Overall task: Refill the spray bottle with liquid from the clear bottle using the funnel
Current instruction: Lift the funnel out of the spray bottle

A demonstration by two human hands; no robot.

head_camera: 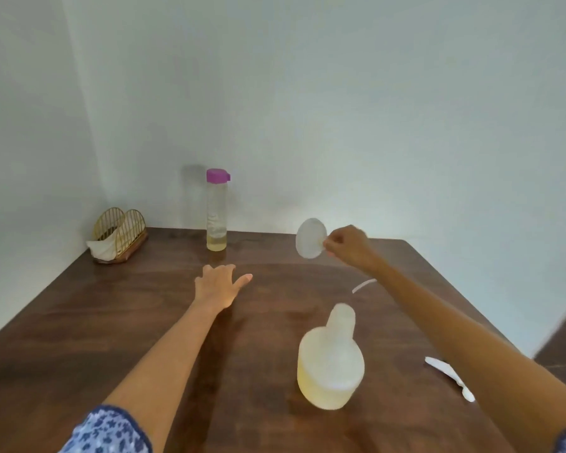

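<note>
Above the wooden table (144, 322), right hand (350, 246) pinches funnel (310, 238); left hand (221, 286) spread, empty. Funnel-placing step; next, probably seat it in spray bottle (330, 361) neck.

No readable text, label, brand, number or sign appears anywhere in view. The tall clear plastic bottle with a purple cap (216, 210) has a plain, unprinted wall. The squat translucent plastic spray bottle holding pale yellow liquid (329, 364) is blurred, and no lettering can be made out on it.
</note>
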